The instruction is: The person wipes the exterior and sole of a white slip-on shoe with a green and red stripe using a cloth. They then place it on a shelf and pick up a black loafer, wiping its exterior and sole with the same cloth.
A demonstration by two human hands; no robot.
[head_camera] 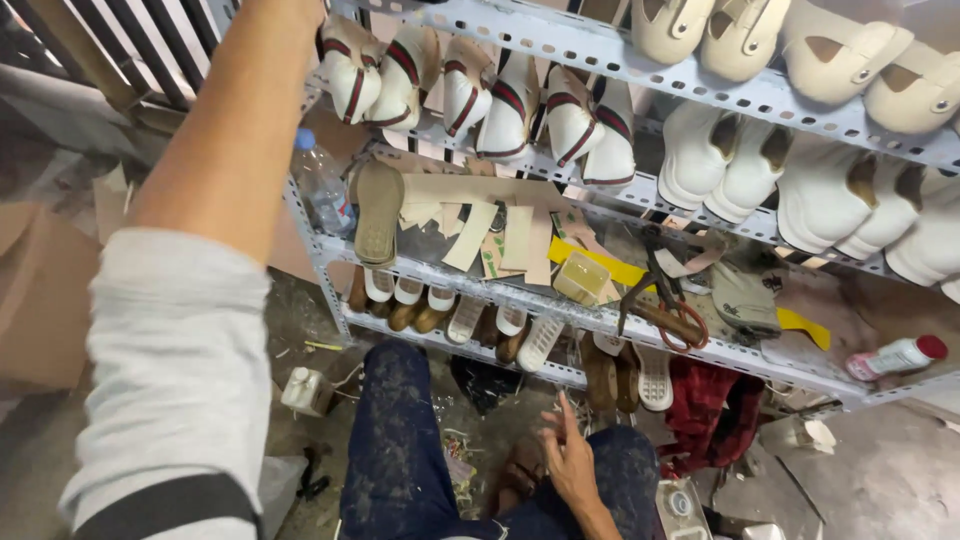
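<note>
Right hand [572,462] open, fingers spread above knee; left hand out of frame beyond shelf [560,300].

1. Grey perforated metal rack [640,322], several tiers.
2. Top tier: beige shoe lasts [800,45].
3. Second tier: white lasts with dark red straps [480,95] at left, plain white lasts [800,180] at right.
4. Third tier: plastic bottle [322,185], a sole [379,212], cardboard patterns [500,235], small yellowish box [581,277], pincers [665,305], white bottle with red cap [895,356].
5. Lowest tier: soles [470,318], red cloth [705,400].
</note>
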